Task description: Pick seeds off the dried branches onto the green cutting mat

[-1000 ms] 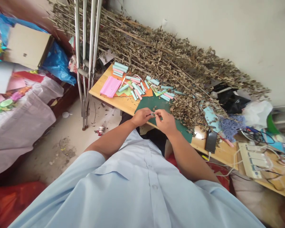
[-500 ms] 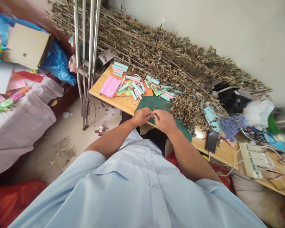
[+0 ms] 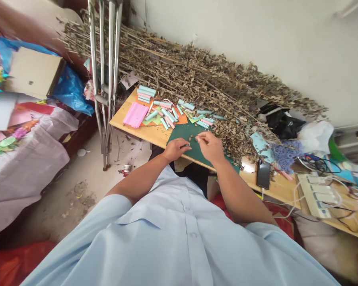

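Above the front edge of the green mat [image 3: 181,131], my left hand [image 3: 175,149] is closed around a small tube [image 3: 187,145], its round end facing right. Most of the tube is hidden by the fingers. My right hand [image 3: 211,147] is apart from it, over the mat, thumb and fingers pinched at a small brownish bit that looks like dried leaf [image 3: 196,139]. Brown crumbs [image 3: 191,137] lie on the mat between the hands. A heap of dried leaves [image 3: 226,137] is just beyond my right hand. Blue and pink paper rolls [image 3: 169,116] lie behind the mat.
Pink paper sheets [image 3: 135,114] lie on the table's left end [image 3: 119,119]. Metal crutches [image 3: 102,79] stand beside it. Long dried leafy stalks [image 3: 179,67] lean along the wall. A phone [image 3: 263,174], blue yarn [image 3: 286,150] and a power strip [image 3: 314,195] are at the right.
My hands were together at the small tube and have separated. My right hand has moved right, to the leaf bits, while my left keeps the tube. The view has shifted slightly.
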